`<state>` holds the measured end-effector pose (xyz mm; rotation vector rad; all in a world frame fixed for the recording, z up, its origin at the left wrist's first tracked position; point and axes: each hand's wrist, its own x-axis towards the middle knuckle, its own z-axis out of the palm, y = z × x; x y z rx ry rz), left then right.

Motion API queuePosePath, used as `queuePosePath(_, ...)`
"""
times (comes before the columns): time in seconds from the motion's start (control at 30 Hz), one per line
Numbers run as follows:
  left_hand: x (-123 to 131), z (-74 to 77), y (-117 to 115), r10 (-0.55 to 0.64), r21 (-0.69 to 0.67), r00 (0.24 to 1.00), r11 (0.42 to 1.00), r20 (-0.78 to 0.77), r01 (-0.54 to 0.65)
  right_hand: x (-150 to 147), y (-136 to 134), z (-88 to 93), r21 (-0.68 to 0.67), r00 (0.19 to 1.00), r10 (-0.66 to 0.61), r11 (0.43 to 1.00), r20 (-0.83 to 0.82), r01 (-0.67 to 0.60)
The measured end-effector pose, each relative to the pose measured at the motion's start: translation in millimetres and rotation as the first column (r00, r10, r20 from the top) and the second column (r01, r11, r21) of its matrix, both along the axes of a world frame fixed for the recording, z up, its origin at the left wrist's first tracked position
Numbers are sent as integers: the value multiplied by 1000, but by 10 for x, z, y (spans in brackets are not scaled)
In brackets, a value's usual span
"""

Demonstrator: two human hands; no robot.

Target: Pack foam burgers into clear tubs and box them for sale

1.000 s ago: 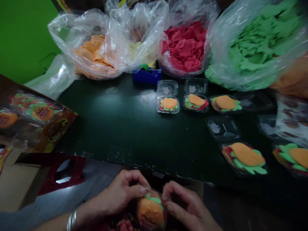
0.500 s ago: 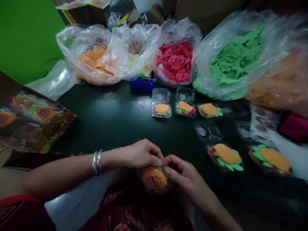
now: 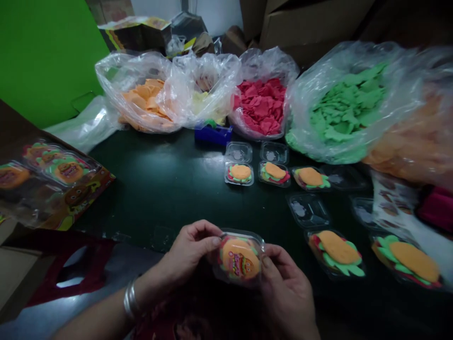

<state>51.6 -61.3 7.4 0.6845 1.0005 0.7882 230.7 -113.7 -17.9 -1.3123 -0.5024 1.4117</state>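
Note:
Between my two hands is a clear plastic clamshell pack (image 3: 240,259) holding a burger-shaped piece, with a printed burger sticker showing on its lid. My left hand (image 3: 191,248) pinches the pack's left upper corner between thumb and fingers. On the opposite side, my right hand (image 3: 286,288) grips the right edge, thumb on top. The lid looks closed. To the right, an open clamshell (image 3: 336,252) carries a burger of orange, green and red pieces, and another open clamshell (image 3: 406,259) like it lies farther right.
Three smaller-looking open packs (image 3: 274,174) stand in a row farther back. A blue tape dispenser (image 3: 213,134) is behind them. Plastic bags of orange (image 3: 146,97), red (image 3: 260,106) and green pieces (image 3: 348,104) line the back. A display box (image 3: 85,196) with packed burgers sits left; a sticker sheet (image 3: 392,198) lies right.
The pack has come up and forward from near my lap, its stickered lid now facing up. My hands have spread from its near-centre top edge to its two sides.

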Motion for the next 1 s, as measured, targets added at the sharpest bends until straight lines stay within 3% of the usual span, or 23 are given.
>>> queuePosePath(0.1,129,-11,-51,149,5,989,989,19,-149,-58,-66,16,22,999,-27,999,41,27)
queuePosePath(0.23,195,-38,-25,187,60,982,981,0,-187,-117,-101,22,14,999,-15,1000,32,15)
queuePosePath(0.3,158,-66,19,153,49,988,987,6,-153,-98,-75,13,20,1000,27,999,1,-27)
queuePosePath(0.4,73,-73,132,23,14,1000,1000,-7,-23,9,-5,25,54,974,226,973,-20,-225)
queuePosePath(0.5,37,-34,249,-141,28,989,989,-33,142,136,36,88,86,907,397,908,144,-411)
queuePosePath(0.6,63,23,282,-210,29,978,977,-14,210,205,2,159,104,841,377,889,387,-447)
queuePosePath(0.7,84,109,246,-223,0,975,975,8,223,212,-66,211,146,817,330,885,472,-442)
queuePosePath(0.83,81,253,312,-229,9,973,973,2,229,161,-44,242,188,851,323,884,415,-427)
queuePosePath(1.0,130,252,583,-201,-46,979,979,-42,199,87,190,89,173,967,237,952,99,-251)
